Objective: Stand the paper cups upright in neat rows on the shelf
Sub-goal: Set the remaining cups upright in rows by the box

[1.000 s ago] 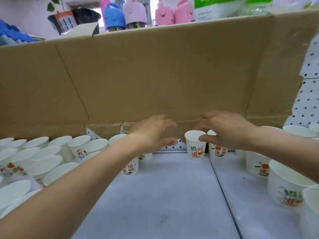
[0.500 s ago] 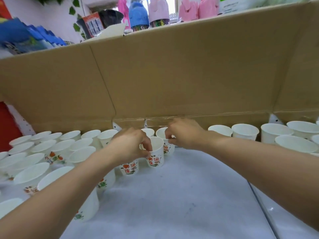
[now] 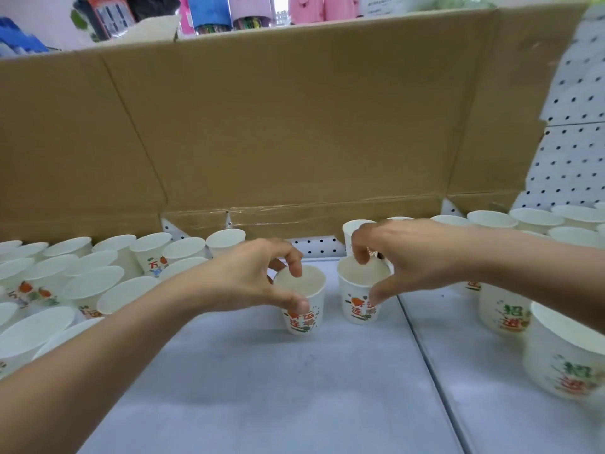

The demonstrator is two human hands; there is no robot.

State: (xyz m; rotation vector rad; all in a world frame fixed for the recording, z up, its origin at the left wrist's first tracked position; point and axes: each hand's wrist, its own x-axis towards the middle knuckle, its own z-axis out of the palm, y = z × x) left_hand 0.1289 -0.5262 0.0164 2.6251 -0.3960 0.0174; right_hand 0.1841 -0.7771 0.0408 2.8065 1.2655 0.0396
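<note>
I see a pale grey shelf (image 3: 294, 404) of 2 panels meeting at a seam right of centre. Left cup (image 3: 304, 317) and right cup (image 3: 360, 308) stand upright mid-shelf; crowded cups (image 3: 91, 283) fill the left, larger cups (image 3: 563, 355) the right.

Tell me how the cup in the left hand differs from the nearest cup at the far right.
The left hand grips the left cup by its rim; the far-right cup stands untouched. The left cup looks narrower, the far-right cup wider, though nearer the camera. The left cup's print is mostly orange; the far-right cup's has green characters. Both are white and upright.
</note>
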